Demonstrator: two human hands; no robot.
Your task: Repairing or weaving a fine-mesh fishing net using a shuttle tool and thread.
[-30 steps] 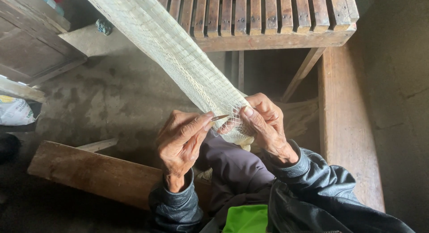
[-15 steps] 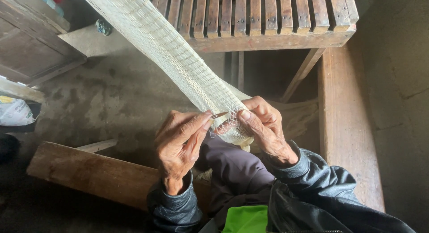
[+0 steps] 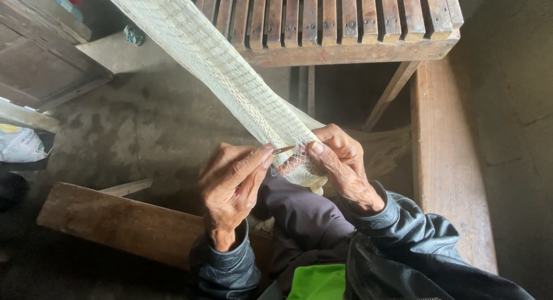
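Netting (image 3: 230, 87) barely shifting since a second ago: left hand (image 3: 230, 185) pinching needle (image 3: 283, 151), right hand (image 3: 340, 162) closed, gripping the mesh edge; knotting continuing.

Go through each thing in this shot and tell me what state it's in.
Net strip: stretched taut, near end bunched at the hands.
Needle: pinched, tip at the mesh.
Left hand: pinching the needle.
Right hand: gripping the net's end.
Slatted bench: standing, bare.
Plank: lying flat.

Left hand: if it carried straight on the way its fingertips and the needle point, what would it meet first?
Probably the net strip at its lower end, then the right hand gripping it; the left hand points its thin needle that way, though depth is unclear.
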